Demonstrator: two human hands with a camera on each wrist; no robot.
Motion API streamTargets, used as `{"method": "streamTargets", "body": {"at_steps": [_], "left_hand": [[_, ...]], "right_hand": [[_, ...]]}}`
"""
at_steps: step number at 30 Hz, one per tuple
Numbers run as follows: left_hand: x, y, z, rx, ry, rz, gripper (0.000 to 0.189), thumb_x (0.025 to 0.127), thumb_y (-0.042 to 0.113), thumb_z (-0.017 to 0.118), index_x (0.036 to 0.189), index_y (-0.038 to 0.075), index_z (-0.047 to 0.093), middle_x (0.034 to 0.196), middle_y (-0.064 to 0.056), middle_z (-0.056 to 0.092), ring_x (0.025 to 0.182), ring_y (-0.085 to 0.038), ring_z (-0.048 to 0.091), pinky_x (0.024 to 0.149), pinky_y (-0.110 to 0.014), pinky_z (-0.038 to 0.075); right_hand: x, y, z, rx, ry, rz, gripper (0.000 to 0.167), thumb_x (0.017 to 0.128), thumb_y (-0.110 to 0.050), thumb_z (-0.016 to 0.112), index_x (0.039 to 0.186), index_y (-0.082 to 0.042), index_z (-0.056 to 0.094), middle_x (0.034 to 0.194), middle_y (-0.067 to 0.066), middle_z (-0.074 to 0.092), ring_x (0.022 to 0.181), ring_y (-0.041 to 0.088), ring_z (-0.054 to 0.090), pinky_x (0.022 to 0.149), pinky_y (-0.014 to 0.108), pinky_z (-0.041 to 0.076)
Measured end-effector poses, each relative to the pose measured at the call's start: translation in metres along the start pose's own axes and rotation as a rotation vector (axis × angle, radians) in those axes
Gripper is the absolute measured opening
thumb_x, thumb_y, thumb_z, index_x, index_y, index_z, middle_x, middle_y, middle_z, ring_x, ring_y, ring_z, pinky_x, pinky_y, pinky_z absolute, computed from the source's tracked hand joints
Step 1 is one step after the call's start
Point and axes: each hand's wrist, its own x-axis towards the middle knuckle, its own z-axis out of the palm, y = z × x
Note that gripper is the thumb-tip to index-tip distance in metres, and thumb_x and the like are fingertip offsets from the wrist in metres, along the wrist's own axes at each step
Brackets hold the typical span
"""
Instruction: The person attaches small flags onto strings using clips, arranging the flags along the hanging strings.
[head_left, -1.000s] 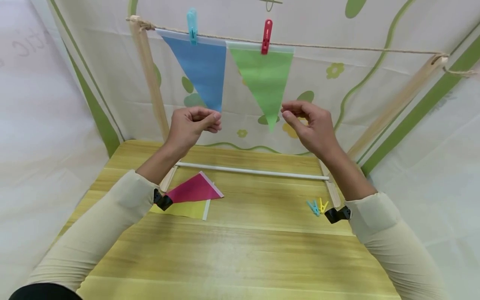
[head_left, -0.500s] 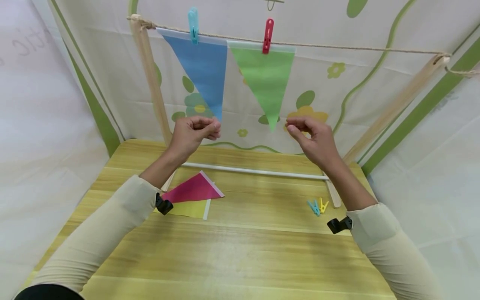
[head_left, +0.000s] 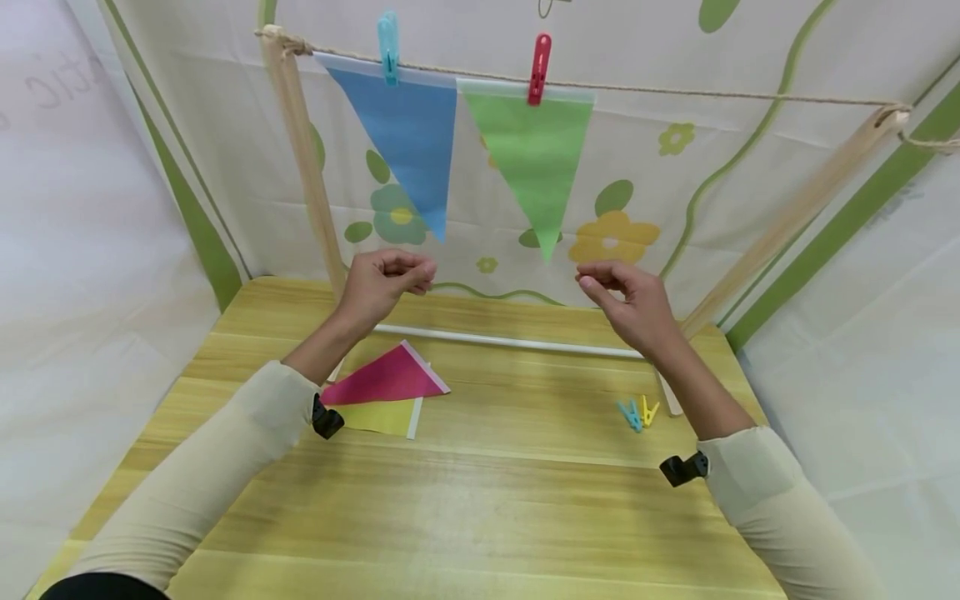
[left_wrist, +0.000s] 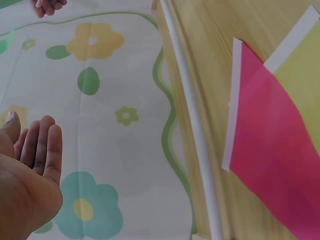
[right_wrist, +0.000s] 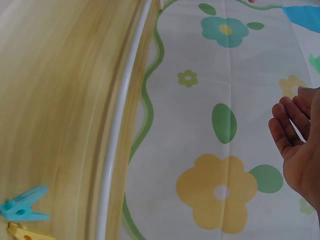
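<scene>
Both hands are in the air above the table and hold nothing. In the head view the left hand (head_left: 381, 287) hangs just below the tip of a blue triangular pennant (head_left: 408, 137), apart from it. My right hand (head_left: 632, 302) is lower right of a green pennant (head_left: 532, 150), not touching it. The fingers of both hands are loosely bent, as the left wrist view and right wrist view also show. A light blue clothespin (head_left: 388, 50) fixes the blue pennant to a twine line (head_left: 675, 90). A red clothespin (head_left: 539, 71) fixes the green one beside it.
A magenta pennant (head_left: 386, 375) lies partly over a yellow pennant (head_left: 378, 418) at the table's left. Blue (head_left: 630, 415) and yellow (head_left: 648, 411) clothespins lie at the right. Wooden posts (head_left: 303, 158) carry the line; a white rod (head_left: 510, 340) runs low between them.
Both hands have moved down, away from the hanging pennants. The blue pennant's tip, earlier behind the left fingers, now shows whole. The pennants and clothespins stay where they were.
</scene>
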Motion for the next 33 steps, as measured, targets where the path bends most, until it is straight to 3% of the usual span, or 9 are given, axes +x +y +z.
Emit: {"method": "streamTargets", "body": {"at_steps": [3,7,11,17,23,28,30,33], "left_hand": [[-0.001,-0.007,-0.002,0.023,-0.001,-0.019,0.026,0.107,0.017,0.082,0.122,-0.004,0.083,0.097,-0.007,0.086,0.088,-0.019,0.084,0.085,-0.029,0.072],[-0.004,-0.016,-0.005,0.069,-0.005,-0.059,0.027,0.107,0.021,0.083,0.123,-0.001,0.083,0.096,-0.003,0.086,0.085,-0.011,0.082,0.086,-0.027,0.071],[-0.007,-0.026,-0.008,0.113,-0.015,-0.106,0.029,0.107,0.023,0.083,0.124,0.000,0.083,0.104,-0.011,0.086,0.085,-0.007,0.081,0.088,-0.030,0.072],[-0.012,-0.039,-0.010,0.177,-0.056,-0.171,0.030,0.108,0.025,0.082,0.127,0.002,0.082,0.113,-0.019,0.084,0.087,-0.005,0.079,0.085,-0.023,0.070],[-0.016,-0.050,-0.013,0.233,-0.093,-0.189,0.031,0.109,0.025,0.080,0.128,0.001,0.081,0.118,-0.024,0.084,0.088,-0.002,0.079,0.090,-0.031,0.071],[-0.020,-0.057,-0.014,0.275,-0.129,-0.223,0.034,0.109,0.026,0.080,0.133,0.002,0.080,0.123,-0.022,0.083,0.100,-0.012,0.079,0.085,-0.017,0.064],[-0.023,-0.061,-0.014,0.292,-0.156,-0.228,0.034,0.109,0.026,0.080,0.134,0.003,0.079,0.125,-0.020,0.082,0.107,-0.019,0.078,0.089,-0.021,0.065],[-0.026,-0.067,-0.015,0.310,-0.193,-0.236,0.034,0.110,0.026,0.079,0.136,0.004,0.078,0.127,-0.018,0.080,0.114,-0.027,0.076,0.098,-0.038,0.068]], "right_hand": [[-0.006,0.006,0.001,-0.020,-0.044,0.037,0.024,0.115,-0.017,0.070,0.133,-0.007,0.081,0.127,0.014,0.084,0.106,-0.004,0.071,0.087,0.007,0.054],[-0.015,0.015,0.003,-0.059,-0.088,0.103,0.028,0.117,-0.026,0.068,0.137,-0.011,0.080,0.131,0.012,0.083,0.113,0.016,0.076,0.088,0.010,0.055],[-0.024,0.022,0.005,-0.080,-0.105,0.145,0.030,0.118,-0.032,0.066,0.138,-0.013,0.079,0.132,0.010,0.083,0.118,0.031,0.078,0.090,0.011,0.053],[-0.035,0.030,0.006,-0.083,-0.134,0.170,0.031,0.118,-0.032,0.066,0.138,-0.012,0.079,0.130,0.011,0.083,0.118,0.033,0.078,0.089,0.012,0.054],[-0.045,0.039,0.005,-0.116,-0.170,0.209,0.034,0.118,-0.036,0.064,0.139,-0.013,0.077,0.130,0.011,0.083,0.118,0.033,0.077,0.088,0.016,0.056],[-0.052,0.045,0.005,-0.138,-0.185,0.220,0.033,0.118,-0.035,0.064,0.138,-0.012,0.078,0.130,0.012,0.083,0.117,0.034,0.078,0.089,0.019,0.058],[-0.056,0.048,0.004,-0.142,-0.193,0.230,0.033,0.118,-0.034,0.064,0.139,-0.011,0.078,0.130,0.012,0.083,0.116,0.034,0.078,0.090,0.020,0.059],[-0.062,0.052,0.003,-0.149,-0.206,0.255,0.034,0.118,-0.035,0.064,0.139,-0.012,0.077,0.130,0.011,0.083,0.116,0.032,0.078,0.090,0.021,0.058]]}}
